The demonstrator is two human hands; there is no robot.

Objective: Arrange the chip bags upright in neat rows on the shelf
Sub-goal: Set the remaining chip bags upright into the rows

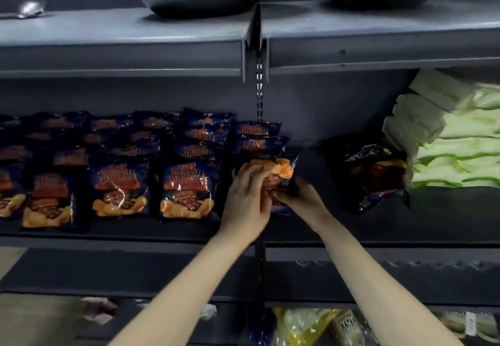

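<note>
Okay, I see left hand [247, 197] and right hand [300, 197] both gripping one glossy, crinkled chip bag [282, 171] on the shelf [135, 240], fingers hiding its lower half. Upright rows of bags [186, 188] sit left; a slumped bag [376, 178] lies right, print blurred.

dark blue chip bags [186, 188] with orange-red lettering and printed yellow chips line a grey shelf [121, 56]; the held bag [284, 172] shows orange on blue. at right, pale green and white packs [457, 142]; near, a yellow packet [300, 324].
</note>
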